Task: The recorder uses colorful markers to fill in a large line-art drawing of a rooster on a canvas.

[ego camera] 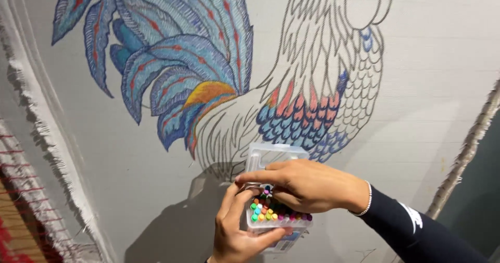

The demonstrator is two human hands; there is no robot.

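My left hand cups a clear plastic marker box from below, near the bottom middle of the view. The box's lid is flipped up. Several markers with coloured caps stand upright inside. My right hand reaches in from the right, in a dark sleeve with a thin bracelet at the wrist. Its fingers lie across the top of the box and pinch among the marker caps. Whether one marker is gripped is hidden by the fingers. Behind both hands hangs a grey fabric with a rooster drawing, its tail and part of its body coloured blue, orange and pink.
The fabric's frayed white edge runs down the left side. Red and tan woven threads show at the lower left. A twisted rope runs along the fabric's right edge, with a dark area beyond it.
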